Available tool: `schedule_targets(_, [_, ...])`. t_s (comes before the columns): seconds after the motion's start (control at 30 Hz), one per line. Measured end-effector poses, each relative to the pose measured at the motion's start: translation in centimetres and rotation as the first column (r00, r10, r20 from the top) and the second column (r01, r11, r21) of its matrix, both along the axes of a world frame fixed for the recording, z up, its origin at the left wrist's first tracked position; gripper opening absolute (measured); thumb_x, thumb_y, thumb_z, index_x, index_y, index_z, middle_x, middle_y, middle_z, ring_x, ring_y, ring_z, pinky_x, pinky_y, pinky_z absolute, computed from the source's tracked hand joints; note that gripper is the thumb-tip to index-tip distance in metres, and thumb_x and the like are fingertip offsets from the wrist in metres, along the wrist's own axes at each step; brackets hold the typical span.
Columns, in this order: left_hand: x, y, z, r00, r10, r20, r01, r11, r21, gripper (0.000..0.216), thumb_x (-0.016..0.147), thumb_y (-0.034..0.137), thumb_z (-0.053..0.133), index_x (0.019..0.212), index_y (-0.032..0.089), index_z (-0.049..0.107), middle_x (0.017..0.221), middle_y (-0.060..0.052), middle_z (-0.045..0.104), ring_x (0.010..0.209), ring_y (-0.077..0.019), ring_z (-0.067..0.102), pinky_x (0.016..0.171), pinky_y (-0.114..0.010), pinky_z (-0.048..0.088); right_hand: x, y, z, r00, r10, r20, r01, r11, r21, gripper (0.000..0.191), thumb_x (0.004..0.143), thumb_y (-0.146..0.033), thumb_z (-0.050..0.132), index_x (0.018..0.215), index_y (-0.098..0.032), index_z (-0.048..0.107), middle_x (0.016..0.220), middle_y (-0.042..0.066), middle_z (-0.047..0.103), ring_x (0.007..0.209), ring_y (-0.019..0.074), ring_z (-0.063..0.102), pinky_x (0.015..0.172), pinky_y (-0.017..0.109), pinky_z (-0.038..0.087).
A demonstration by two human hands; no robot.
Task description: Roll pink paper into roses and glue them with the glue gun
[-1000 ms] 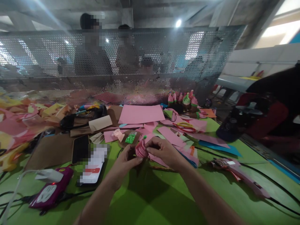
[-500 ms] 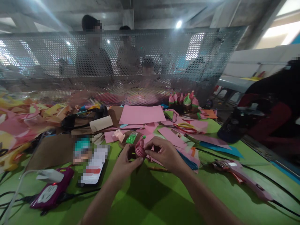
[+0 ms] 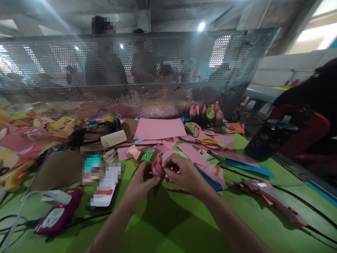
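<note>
Over the near middle of the green table I hold up a small craft ice cream cone (image 3: 158, 168), a ridged pink swirl with a green ball on top. Around its left side and lower part curl the fingers of my left hand (image 3: 143, 178). The thumb and fingertips of my right hand (image 3: 181, 170) pinch at the swirl's right edge. The cone's lower part is mostly hidden by my left hand. Just behind lie a small bag of green beads (image 3: 147, 155) and a pale pink packet (image 3: 133, 152).
Pink foam sheets (image 3: 159, 129) and scraps cover the back. Several finished cones (image 3: 210, 112) stand back right, near scissors (image 3: 209, 143). A pink glue gun (image 3: 273, 200) with its cord lies right, a dark bottle (image 3: 263, 140) beyond. On the left are a phone (image 3: 106, 188) and a purple power strip (image 3: 59, 212).
The cone has turned or shifted very slightly in my fingers. My right hand's fingers have moved a little along its edge. Everything else on the table stays put.
</note>
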State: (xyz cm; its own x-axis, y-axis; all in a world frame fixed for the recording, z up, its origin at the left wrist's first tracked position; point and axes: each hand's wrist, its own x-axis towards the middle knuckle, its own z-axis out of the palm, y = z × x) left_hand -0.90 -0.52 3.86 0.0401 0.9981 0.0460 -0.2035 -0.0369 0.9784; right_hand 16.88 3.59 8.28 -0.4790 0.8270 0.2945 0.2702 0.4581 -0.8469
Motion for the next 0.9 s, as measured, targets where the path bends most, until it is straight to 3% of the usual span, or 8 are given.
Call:
schedule_targets(0.57, [0.23, -0.39, 0.55, 0.991, 0.014, 0.136, 0.000, 0.995, -0.103, 0.039, 0.065, 0.027, 0.082, 0.098, 0.017, 0.065, 0.089, -0.004, 0.070, 0.078, -0.0163, 0.061, 0.064, -0.024, 0.043, -0.02, 0.26, -0.45, 1.000, 0.025, 0.006, -0.025, 0.997, -0.070, 0.013, 0.077, -0.009, 0.053, 0.079, -0.021, 0.058, 0.068, -0.004, 0.057, 0.059, 0.0120, 0.055, 0.056, 0.024, 0.042])
schedule_targets(0.7, [0.10, -0.50, 0.66, 0.997, 0.003, 0.079, 0.008, 0.990, -0.140, 0.039, 0.069, 0.030, 0.080, 0.103, 0.019, 0.064, 0.093, -0.004, 0.070, 0.083, -0.0174, 0.062, 0.067, -0.024, 0.044, 0.05, 0.43, -0.39, 1.000, 0.013, 0.002, -0.013, 0.998, -0.061, 0.004, 0.082, -0.019, 0.057, 0.081, -0.020, 0.061, 0.074, -0.002, 0.060, 0.059, 0.0129, 0.057, 0.055, 0.024, 0.044])
schedule_targets(0.9, [0.79, 0.19, -0.27, 0.984, 0.002, -0.177, -0.021, 0.994, -0.110, 0.044, 0.075, 0.049, 0.071, 0.104, 0.019, 0.059, 0.097, -0.007, 0.070, 0.092, -0.0210, 0.063, 0.078, -0.029, 0.046, 0.59, 0.90, 0.04, 0.993, -0.115, -0.001, 0.115, 0.993, 0.041, 0.016, 0.088, -0.031, 0.059, 0.080, -0.019, 0.064, 0.076, 0.002, 0.060, 0.070, 0.0163, 0.054, 0.062, 0.027, 0.041])
